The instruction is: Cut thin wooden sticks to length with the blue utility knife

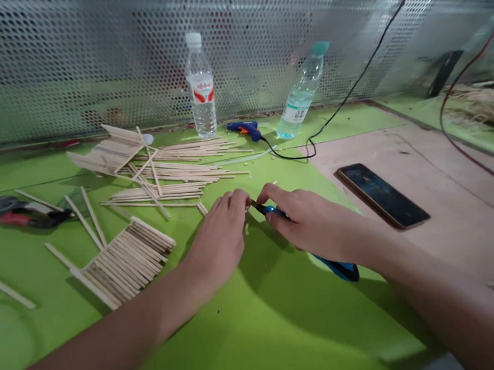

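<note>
My right hand (307,217) is closed round blue-handled pliers (344,270), whose dark jaws point left at my left fingertips. My left hand (221,232) is closed, finger and thumb pinched just at the jaw tips. A short length of wooden stick (202,208) shows behind its knuckles and seems to run into the grip; the rest is hidden. Left of my forearm lies a small panel of wooden sticks (125,262) joined side by side. Beyond my hands, loose sticks (163,192) lie in bundles, with a slatted stick structure (113,152) among them.
A blue glue gun (245,130) with a black cord lies at the back between two water bottles, one upright (203,104), one leaning (302,99). A phone (380,194) rests at right. At left is a red-and-black tool (29,212). Perforated metal (127,56) stands behind.
</note>
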Demonstrator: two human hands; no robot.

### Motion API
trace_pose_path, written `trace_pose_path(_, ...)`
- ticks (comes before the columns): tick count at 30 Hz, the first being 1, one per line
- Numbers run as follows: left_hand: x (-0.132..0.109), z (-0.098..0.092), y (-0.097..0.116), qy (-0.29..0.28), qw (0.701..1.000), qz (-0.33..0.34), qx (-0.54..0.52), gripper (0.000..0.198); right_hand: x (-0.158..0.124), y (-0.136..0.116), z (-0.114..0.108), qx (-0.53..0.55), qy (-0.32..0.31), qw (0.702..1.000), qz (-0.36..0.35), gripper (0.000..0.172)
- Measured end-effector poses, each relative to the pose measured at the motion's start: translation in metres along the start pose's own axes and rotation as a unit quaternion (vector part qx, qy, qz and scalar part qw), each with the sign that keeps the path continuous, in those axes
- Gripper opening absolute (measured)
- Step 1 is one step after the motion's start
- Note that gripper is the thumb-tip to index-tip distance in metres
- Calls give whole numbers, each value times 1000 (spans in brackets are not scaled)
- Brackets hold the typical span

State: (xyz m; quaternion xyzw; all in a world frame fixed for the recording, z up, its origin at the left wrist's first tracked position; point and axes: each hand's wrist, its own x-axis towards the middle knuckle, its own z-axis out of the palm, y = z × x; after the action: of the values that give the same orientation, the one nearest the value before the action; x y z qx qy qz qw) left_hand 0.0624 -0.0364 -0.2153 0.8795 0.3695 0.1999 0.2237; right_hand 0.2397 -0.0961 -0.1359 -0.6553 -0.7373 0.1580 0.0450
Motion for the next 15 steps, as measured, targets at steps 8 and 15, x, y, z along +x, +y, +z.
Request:
trace_pose_path(8, -1, 1, 0, 0, 1000, -14, -4, 20, -5, -2, -2, -14, -9, 1000, 8, 30)
trace_pose_path(15, 2, 1, -2, 0, 1000, 0, 6, 17, -4, -3, 0, -17, 3, 1000, 19, 32)
